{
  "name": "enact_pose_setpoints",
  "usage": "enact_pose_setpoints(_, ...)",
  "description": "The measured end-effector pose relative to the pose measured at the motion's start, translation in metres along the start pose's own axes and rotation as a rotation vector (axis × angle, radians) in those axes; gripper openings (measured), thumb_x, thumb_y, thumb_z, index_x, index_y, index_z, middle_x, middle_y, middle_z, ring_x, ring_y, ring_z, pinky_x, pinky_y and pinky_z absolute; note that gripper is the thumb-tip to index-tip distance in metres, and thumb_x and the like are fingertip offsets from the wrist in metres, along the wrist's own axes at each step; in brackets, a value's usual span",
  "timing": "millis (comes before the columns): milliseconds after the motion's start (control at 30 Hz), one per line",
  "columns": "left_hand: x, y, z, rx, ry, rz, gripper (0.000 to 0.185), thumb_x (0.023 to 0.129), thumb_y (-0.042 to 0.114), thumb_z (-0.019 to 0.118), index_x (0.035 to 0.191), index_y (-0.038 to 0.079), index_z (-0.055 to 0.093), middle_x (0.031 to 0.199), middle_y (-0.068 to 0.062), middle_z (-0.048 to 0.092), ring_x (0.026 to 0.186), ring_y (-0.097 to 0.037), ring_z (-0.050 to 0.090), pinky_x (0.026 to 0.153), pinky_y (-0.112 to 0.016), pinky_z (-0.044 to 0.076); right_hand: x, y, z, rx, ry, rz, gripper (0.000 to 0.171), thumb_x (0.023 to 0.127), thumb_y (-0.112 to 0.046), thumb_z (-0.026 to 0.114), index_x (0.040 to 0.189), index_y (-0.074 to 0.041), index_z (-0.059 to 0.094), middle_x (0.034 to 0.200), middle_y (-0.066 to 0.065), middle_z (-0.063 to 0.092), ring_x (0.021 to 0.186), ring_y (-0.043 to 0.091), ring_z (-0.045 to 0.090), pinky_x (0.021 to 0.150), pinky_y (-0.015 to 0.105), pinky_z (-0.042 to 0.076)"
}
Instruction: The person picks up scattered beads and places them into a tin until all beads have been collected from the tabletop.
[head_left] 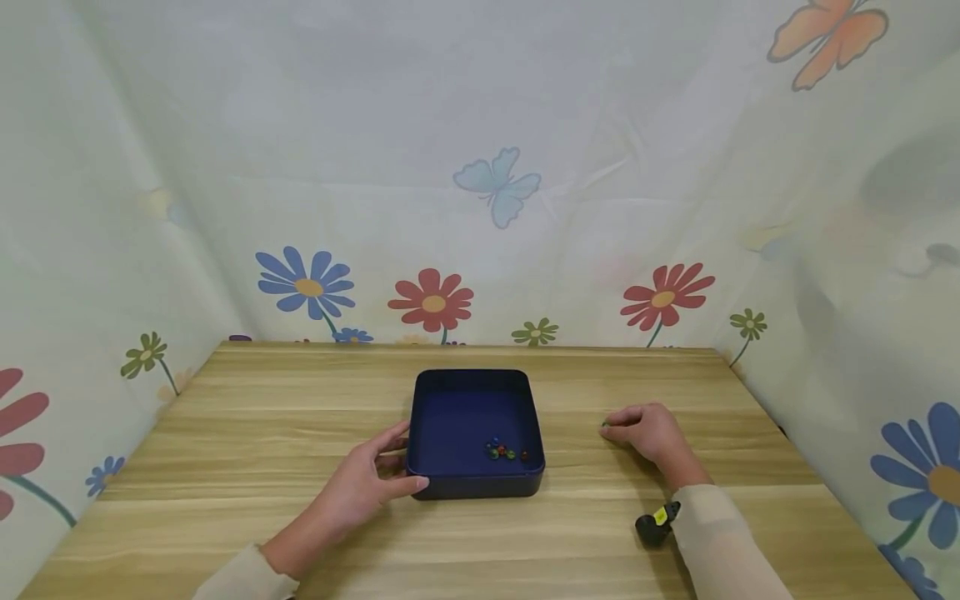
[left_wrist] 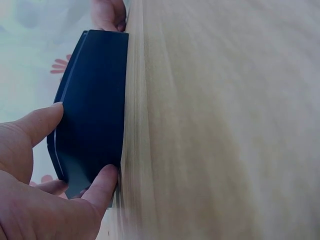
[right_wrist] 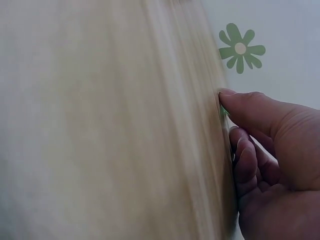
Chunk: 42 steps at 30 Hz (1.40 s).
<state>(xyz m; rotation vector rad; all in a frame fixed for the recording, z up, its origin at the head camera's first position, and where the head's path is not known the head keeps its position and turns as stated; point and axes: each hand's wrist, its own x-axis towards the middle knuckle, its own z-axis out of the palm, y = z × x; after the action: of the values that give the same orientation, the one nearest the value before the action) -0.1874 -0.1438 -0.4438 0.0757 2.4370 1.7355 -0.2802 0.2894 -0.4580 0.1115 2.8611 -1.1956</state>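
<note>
A square, open-topped dark blue box (head_left: 476, 486) stands on the wooden table. My left hand (head_left: 362, 481) holds its near left corner, thumb at the front wall and fingers along the left side. In the left wrist view, the thumb lies near the rim of the box (left_wrist: 92, 100) and a finger sits low by the tabletop. Several small marbles (head_left: 501, 452), green, red and blue, lie inside near the front right. To the right of the box, my right hand (head_left: 647, 432) pinches a small green marble (right_wrist: 224, 111) between thumb and fingers, close over the table; the fingers mostly hide it.
The wood-grain table (head_left: 300, 400) reaches back to a pale curtain (head_left: 360, 200) printed with flowers and butterflies, which also hangs at both sides. A black wrist device (head_left: 654, 527) with a yellow label sits at the right sleeve (head_left: 723, 542).
</note>
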Motion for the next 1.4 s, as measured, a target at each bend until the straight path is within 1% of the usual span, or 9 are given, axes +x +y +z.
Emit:
enact_pose_setpoints(267, 0.0, -0.001, 0.001, 0.015, 0.003, 0.002, 0.091, 0.081, 0.02, 0.089, 0.158, 0.013, 0.041, 0.147, -0.02, 0.056, 0.13, -0.036, 0.061, 0.096, -0.041, 0.059, 0.001, -0.001, -0.001, -0.015, 0.006, -0.012, 0.025, 0.085, -0.027, 0.086, 0.102, -0.009, 0.082, 0.108, 0.012, 0.077, 0.103, 0.027, 0.067, 0.079, 0.032, 0.054)
enact_pose_setpoints(400, -0.001, -0.001, -0.001, 0.02, 0.001, -0.001, 0.092, 0.081, 0.02, 0.089, 0.158, 0.013, 0.04, 0.148, -0.02, 0.056, 0.13, -0.037, 0.06, 0.096, -0.041, 0.059, -0.001, -0.003, 0.003, -0.016, 0.01, 0.0, 0.024, 0.085, -0.027, 0.086, 0.1, -0.009, 0.082, 0.106, 0.01, 0.077, 0.099, 0.025, 0.066, 0.076, 0.03, 0.052)
enact_pose_setpoints(533, -0.001, -0.002, -0.002, 0.014, -0.005, -0.003, 0.092, 0.081, 0.02, 0.089, 0.158, 0.013, 0.04, 0.149, -0.02, 0.055, 0.131, -0.037, 0.059, 0.096, -0.041, 0.059, -0.003, -0.005, 0.006, -0.013, 0.015, 0.019, 0.022, 0.086, -0.027, 0.085, 0.1, -0.01, 0.082, 0.103, 0.008, 0.077, 0.096, 0.023, 0.066, 0.077, 0.031, 0.054)
enact_pose_setpoints(633, -0.001, -0.001, -0.002, 0.016, -0.012, 0.0, 0.092, 0.081, 0.02, 0.089, 0.158, 0.013, 0.04, 0.148, -0.02, 0.055, 0.131, -0.038, 0.059, 0.097, -0.041, 0.058, -0.005, -0.005, 0.006, -0.005, 0.016, 0.029, 0.024, 0.086, -0.028, 0.084, 0.102, -0.009, 0.081, 0.105, 0.009, 0.077, 0.097, 0.023, 0.065, 0.078, 0.032, 0.054)
enact_pose_setpoints(733, 0.0, -0.002, -0.002, 0.019, -0.019, 0.003, 0.092, 0.081, 0.022, 0.089, 0.158, 0.013, 0.04, 0.148, -0.019, 0.055, 0.131, -0.038, 0.06, 0.098, -0.042, 0.058, -0.008, -0.006, 0.006, 0.016, 0.02, 0.037, 0.026, 0.087, -0.027, 0.084, 0.104, -0.008, 0.08, 0.108, 0.011, 0.076, 0.096, 0.023, 0.065, 0.076, 0.03, 0.053)
enact_pose_setpoints(867, 0.001, -0.001, -0.001, 0.007, -0.024, 0.003, 0.092, 0.081, 0.021, 0.088, 0.159, 0.013, 0.039, 0.149, -0.02, 0.054, 0.132, -0.038, 0.059, 0.099, -0.043, 0.057, -0.011, -0.009, 0.004, 0.05, 0.021, 0.026, 0.028, 0.087, -0.027, 0.084, 0.106, -0.006, 0.08, 0.112, 0.014, 0.075, 0.097, 0.024, 0.065, 0.073, 0.027, 0.051)
enact_pose_setpoints(1067, 0.0, 0.0, -0.001, 0.018, -0.019, 0.001, 0.092, 0.082, 0.021, 0.088, 0.159, 0.014, 0.039, 0.149, -0.019, 0.054, 0.132, -0.038, 0.059, 0.098, -0.042, 0.058, -0.016, -0.012, 0.007, 0.069, 0.036, 0.006, 0.027, 0.087, -0.028, 0.084, 0.105, -0.008, 0.081, 0.115, 0.013, 0.077, 0.104, 0.024, 0.066, 0.077, 0.026, 0.051)
enact_pose_setpoints(1300, -0.001, 0.002, -0.001, 0.04, -0.01, 0.0, 0.091, 0.082, 0.022, 0.088, 0.158, 0.015, 0.04, 0.148, -0.019, 0.056, 0.13, -0.036, 0.061, 0.098, -0.042, 0.058, -0.019, -0.015, 0.016, 0.176, 0.066, 0.006, 0.025, 0.087, -0.027, 0.084, 0.104, -0.009, 0.082, 0.115, 0.01, 0.077, 0.103, 0.018, 0.065, 0.076, 0.023, 0.051)
enact_pose_setpoints(1400, -0.002, 0.001, -0.001, 0.037, -0.016, 0.001, 0.091, 0.082, 0.022, 0.088, 0.158, 0.014, 0.039, 0.148, -0.019, 0.055, 0.131, -0.036, 0.06, 0.098, -0.043, 0.058, -0.02, -0.017, 0.02, 0.196, 0.066, 0.006, 0.027, 0.087, -0.031, 0.083, 0.107, -0.012, 0.082, 0.118, 0.008, 0.076, 0.107, 0.018, 0.065, 0.079, 0.022, 0.052)
